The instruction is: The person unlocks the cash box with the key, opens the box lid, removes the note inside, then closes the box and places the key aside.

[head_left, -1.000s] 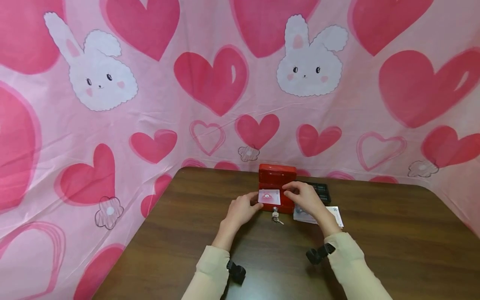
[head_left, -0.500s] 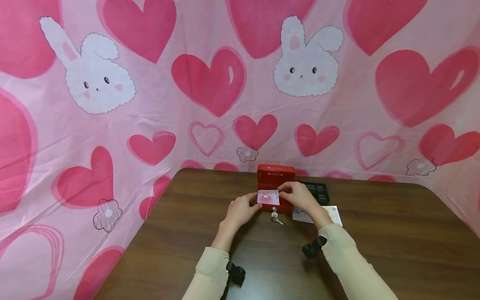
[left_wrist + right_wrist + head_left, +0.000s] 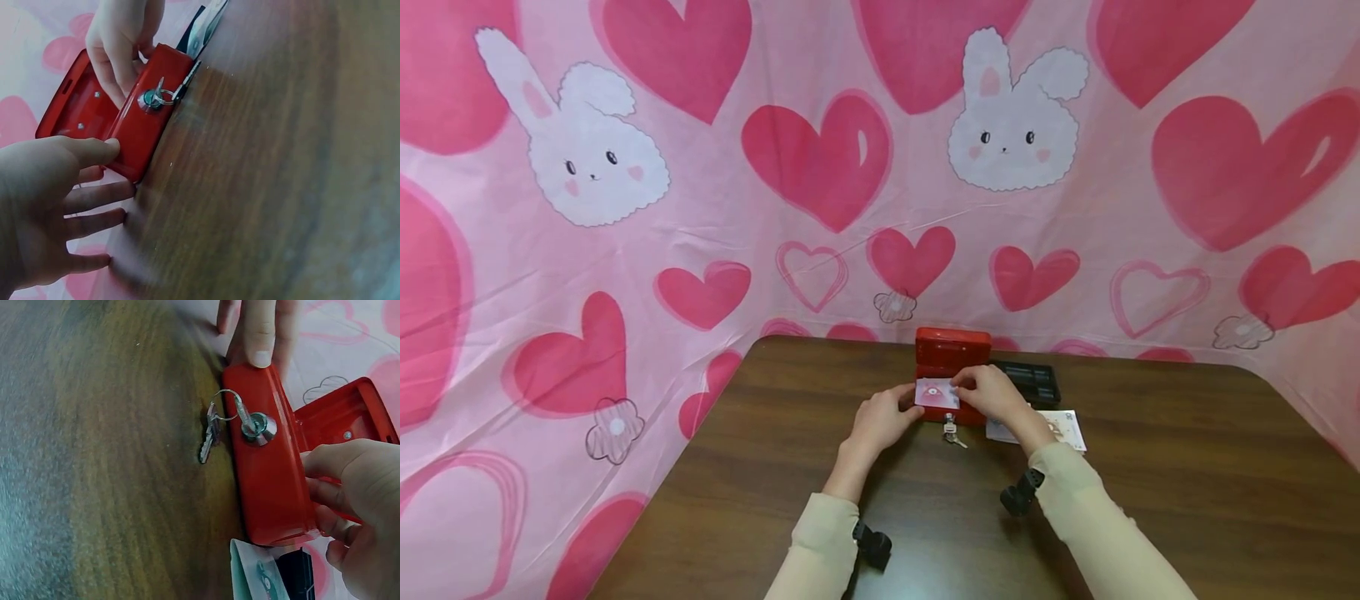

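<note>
A red metal cash box (image 3: 272,481) stands at the back of the table with its lid (image 3: 952,343) raised. Pink banknotes (image 3: 936,392) lie in its left part. My left hand (image 3: 880,418) grips the box's left end, thumb on the front top edge, the other fingers spread down the side. My right hand (image 3: 992,390) reaches into the box from the right, at the right edge of the pink notes. The front wall hides its fingertips in the right wrist view, so I cannot tell whether they pinch a note. Keys (image 3: 210,434) hang from the front lock.
Loose banknotes (image 3: 1067,429) lie on the table right of the box, partly under my right wrist. Behind them sits a black compartment tray (image 3: 1033,382). The brown wooden table (image 3: 925,517) ends at a pink heart-and-rabbit cloth (image 3: 820,267) behind the box.
My right hand has moved left and slightly in, from above the box's right part to the right edge of the pink notes. My left hand keeps its place on the box.
</note>
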### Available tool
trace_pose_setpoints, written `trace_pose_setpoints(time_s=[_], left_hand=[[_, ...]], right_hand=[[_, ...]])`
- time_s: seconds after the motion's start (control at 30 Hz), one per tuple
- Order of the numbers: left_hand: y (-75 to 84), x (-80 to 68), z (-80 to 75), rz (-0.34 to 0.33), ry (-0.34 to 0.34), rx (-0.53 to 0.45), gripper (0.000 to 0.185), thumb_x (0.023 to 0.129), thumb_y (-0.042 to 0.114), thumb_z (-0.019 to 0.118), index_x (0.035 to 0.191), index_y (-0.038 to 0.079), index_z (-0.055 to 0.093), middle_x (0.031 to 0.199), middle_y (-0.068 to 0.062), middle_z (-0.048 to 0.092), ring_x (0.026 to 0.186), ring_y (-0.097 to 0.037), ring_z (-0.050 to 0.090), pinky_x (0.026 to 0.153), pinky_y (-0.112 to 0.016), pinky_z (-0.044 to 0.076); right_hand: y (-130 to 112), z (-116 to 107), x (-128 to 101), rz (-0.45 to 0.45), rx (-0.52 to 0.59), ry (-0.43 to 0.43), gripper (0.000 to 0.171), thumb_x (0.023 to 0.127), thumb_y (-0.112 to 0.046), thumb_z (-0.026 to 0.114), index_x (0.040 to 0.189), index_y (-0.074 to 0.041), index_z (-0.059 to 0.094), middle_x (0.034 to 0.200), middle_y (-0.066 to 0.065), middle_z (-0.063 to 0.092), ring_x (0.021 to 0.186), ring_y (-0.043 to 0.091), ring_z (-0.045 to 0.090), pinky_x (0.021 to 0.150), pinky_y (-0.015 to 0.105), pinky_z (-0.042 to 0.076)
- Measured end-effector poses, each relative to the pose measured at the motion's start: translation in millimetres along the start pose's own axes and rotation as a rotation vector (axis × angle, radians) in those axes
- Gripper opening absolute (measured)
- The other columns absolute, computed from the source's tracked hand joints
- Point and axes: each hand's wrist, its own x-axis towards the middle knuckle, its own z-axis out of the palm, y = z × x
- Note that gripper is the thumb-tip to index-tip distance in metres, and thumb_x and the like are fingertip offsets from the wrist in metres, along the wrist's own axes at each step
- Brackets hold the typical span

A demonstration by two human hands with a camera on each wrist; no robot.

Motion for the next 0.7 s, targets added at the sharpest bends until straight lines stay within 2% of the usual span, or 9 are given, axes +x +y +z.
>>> trace_pose_setpoints(time_s=[0.3, 0.6, 0.7], left_hand=[[3.3, -1.8, -1.1, 0.01, 0.008, 0.009, 0.048, 0.094, 0.037, 0.065, 0.138, 0.017, 0.06, 0.131, -0.006, 0.067, 0.116, -0.027, 0.065, 0.1, -0.051, 0.049], [3.2, -3.5, -1.4, 0.003, 0.016, 0.02, 0.048, 0.095, 0.037, 0.065, 0.137, 0.017, 0.061, 0.131, -0.006, 0.067, 0.117, -0.027, 0.064, 0.1, -0.051, 0.049], [1.8, -3.4, -0.6, 0.006, 0.018, 0.031, 0.048, 0.094, 0.038, 0.065, 0.137, 0.017, 0.061, 0.131, -0.005, 0.067, 0.116, -0.027, 0.065, 0.1, -0.05, 0.049]], right_hand=[[-2.7, 2.7, 1.2, 0.02, -0.035, 0.01, 0.02, 0.09, -0.019, 0.069, 0.107, -0.009, 0.076, 0.108, 0.012, 0.074, 0.102, 0.031, 0.064, 0.101, 0.056, 0.048], [-1.5, 5.0, 1.9, -0.001, -0.091, 0.042, 0.019, 0.088, -0.018, 0.072, 0.104, -0.009, 0.077, 0.102, 0.011, 0.075, 0.098, 0.029, 0.063, 0.097, 0.054, 0.051], [-0.3, 7.1, 2.5, -0.017, -0.137, 0.047, 0.018, 0.086, -0.019, 0.073, 0.102, -0.011, 0.077, 0.1, 0.01, 0.075, 0.099, 0.03, 0.06, 0.098, 0.054, 0.048]])
